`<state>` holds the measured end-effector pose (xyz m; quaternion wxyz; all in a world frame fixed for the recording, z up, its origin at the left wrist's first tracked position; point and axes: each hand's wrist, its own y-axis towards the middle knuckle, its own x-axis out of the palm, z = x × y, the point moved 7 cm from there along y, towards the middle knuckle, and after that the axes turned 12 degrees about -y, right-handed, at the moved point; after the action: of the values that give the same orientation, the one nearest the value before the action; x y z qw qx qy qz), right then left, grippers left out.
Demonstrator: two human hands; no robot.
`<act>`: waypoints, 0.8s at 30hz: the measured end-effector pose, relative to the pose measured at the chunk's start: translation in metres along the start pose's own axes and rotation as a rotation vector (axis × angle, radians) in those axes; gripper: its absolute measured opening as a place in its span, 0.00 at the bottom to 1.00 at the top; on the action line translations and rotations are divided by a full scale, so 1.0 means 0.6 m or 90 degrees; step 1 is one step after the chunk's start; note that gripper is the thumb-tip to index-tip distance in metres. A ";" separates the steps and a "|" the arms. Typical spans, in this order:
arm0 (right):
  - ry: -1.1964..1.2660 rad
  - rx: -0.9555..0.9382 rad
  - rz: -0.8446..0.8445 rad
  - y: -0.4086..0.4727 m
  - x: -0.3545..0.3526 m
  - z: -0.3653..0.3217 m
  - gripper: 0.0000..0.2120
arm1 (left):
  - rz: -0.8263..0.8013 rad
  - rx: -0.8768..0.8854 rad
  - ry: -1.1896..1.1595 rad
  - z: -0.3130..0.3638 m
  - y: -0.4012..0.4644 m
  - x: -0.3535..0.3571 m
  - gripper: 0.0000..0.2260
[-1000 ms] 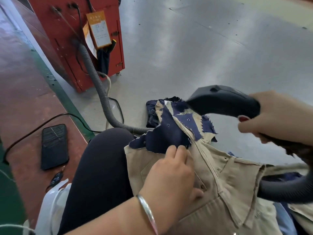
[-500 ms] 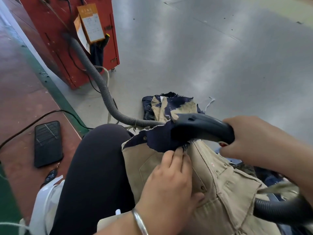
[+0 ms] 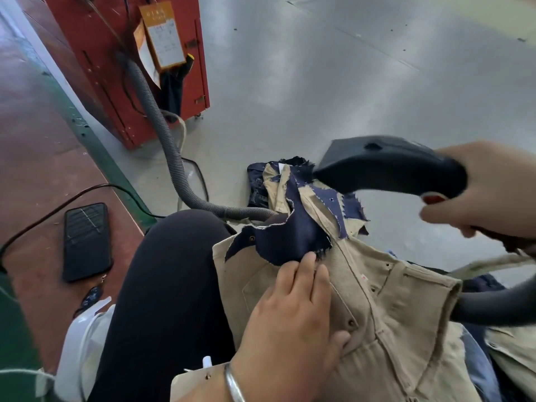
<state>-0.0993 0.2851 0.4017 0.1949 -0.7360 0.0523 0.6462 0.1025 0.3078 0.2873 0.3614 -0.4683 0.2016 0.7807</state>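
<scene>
So the nozzle (image 3: 385,166) has lifted off the navy lining (image 3: 287,236), up over the jacket's (image 3: 391,309) far end; right hand (image 3: 478,192) curled round its grip; left hand (image 3: 293,311) flat, fingers together, pressing the jacket on the lap; grey floor (image 3: 319,82), hose (image 3: 162,120) from a red cabinet (image 3: 110,68), phone (image 3: 87,242) left.

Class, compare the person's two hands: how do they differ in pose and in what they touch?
The left hand lies flat, pressing the khaki garment; the right hand curls round the black nozzle. The left hand rests on the cloth; the right hand hangs above it. Both are bare.
</scene>
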 end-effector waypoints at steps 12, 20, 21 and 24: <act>-0.194 -0.037 -0.042 -0.020 0.091 -0.058 0.07 | 0.011 -0.021 -0.004 -0.016 -0.012 -0.005 0.39; -0.084 -0.094 0.026 0.110 0.090 -0.130 0.08 | -0.002 -0.059 -0.045 -0.041 -0.033 -0.019 0.38; -0.073 -0.092 0.030 0.120 0.079 -0.130 0.08 | -0.007 -0.057 -0.055 -0.040 -0.036 -0.019 0.39; -0.013 -0.105 0.021 0.116 0.035 -0.113 0.09 | -0.005 -0.068 -0.067 -0.037 -0.037 -0.021 0.44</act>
<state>-0.0559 0.2008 0.3719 0.1229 -0.7420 0.0091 0.6590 0.1361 0.3032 0.2885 0.3490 -0.4461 0.1386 0.8124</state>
